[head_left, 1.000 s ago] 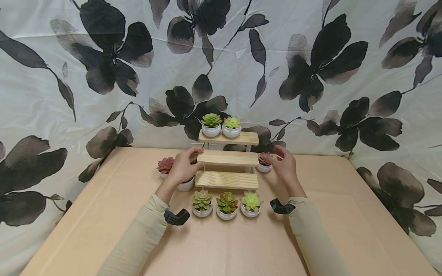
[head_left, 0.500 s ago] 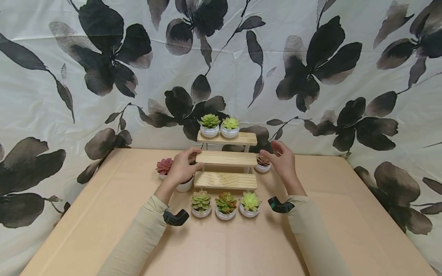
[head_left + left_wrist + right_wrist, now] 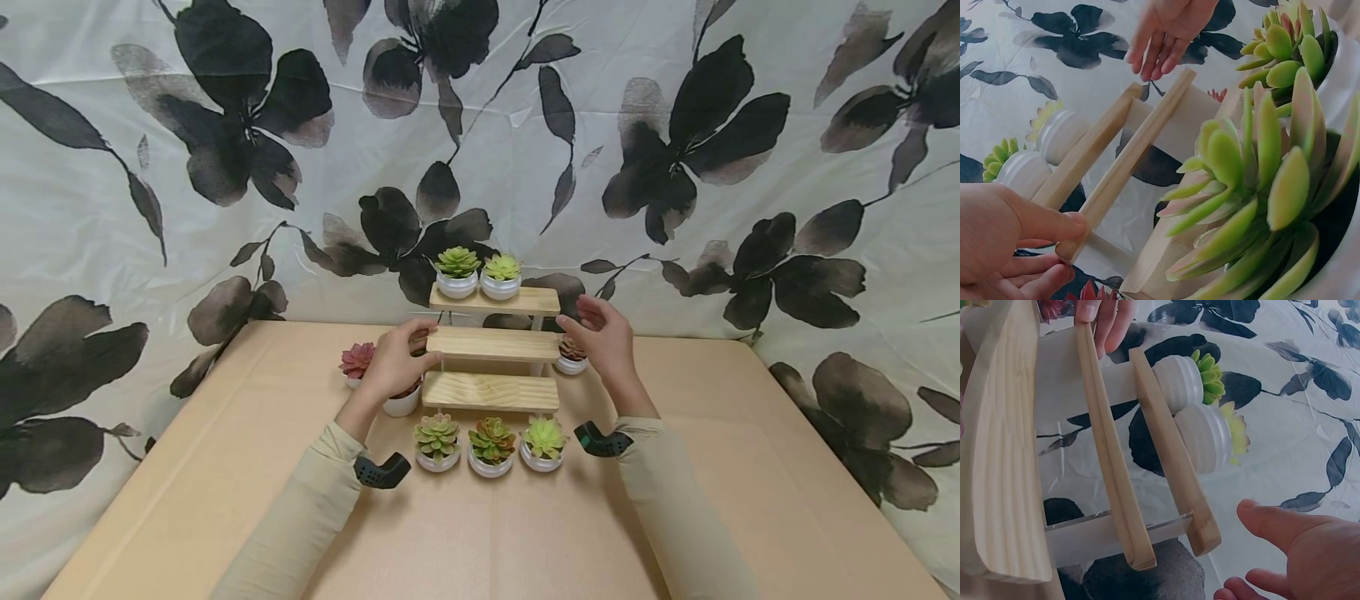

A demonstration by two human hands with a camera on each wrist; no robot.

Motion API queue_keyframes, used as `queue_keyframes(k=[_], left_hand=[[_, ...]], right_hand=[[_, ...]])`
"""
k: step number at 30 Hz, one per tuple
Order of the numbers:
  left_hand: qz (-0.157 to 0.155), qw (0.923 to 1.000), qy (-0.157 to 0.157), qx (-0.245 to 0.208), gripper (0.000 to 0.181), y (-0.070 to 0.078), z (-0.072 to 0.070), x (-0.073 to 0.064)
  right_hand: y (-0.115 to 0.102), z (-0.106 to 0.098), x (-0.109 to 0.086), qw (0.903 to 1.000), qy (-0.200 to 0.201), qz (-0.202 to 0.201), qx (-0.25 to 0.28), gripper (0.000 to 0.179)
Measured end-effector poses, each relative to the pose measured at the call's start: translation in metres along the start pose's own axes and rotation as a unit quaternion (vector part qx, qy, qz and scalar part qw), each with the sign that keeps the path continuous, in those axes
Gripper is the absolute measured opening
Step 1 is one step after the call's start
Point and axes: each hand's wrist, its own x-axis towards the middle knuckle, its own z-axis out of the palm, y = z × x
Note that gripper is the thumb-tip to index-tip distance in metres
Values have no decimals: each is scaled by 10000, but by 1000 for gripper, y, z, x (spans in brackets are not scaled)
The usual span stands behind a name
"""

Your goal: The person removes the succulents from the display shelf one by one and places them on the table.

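A three-tier wooden shelf stand (image 3: 491,343) with clear supports stands on the table. My left hand (image 3: 399,358) pinches the left end of its middle board (image 3: 1124,178), thumb above and fingers below. My right hand (image 3: 603,342) is held off the stand's right side, fingers loosely extended and nothing in them; the right wrist view shows a gap between thumb and boards. Behind it, a brownish-red potted succulent (image 3: 572,364) is partly hidden. Two green succulents in white pots (image 3: 457,283) sit on the top board's left half.
Three potted succulents (image 3: 491,454) stand in a row before the stand. Left of it are a pink-red succulent (image 3: 357,361) and another white pot (image 3: 402,404), partly covered by my left hand. A floral cloth (image 3: 525,167) hangs behind the table (image 3: 720,467).
My right hand has moved up and left from beside the brownish-red succulent toward the stand's right end. My left hand keeps its hold; the stand and pots look unmoved.
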Motion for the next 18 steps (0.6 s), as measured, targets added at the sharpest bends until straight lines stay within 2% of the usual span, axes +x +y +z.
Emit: queue_keyframes(k=[11,18], left_hand=[[11,10000,34,-1,49,-2,-1,1],[119,9999,44,-23,48,-2,-1,1]], right_hand=[[-17,8,3,9997,58,-85,239,55],[-24,14,5,9998,-33,-163,128,57]])
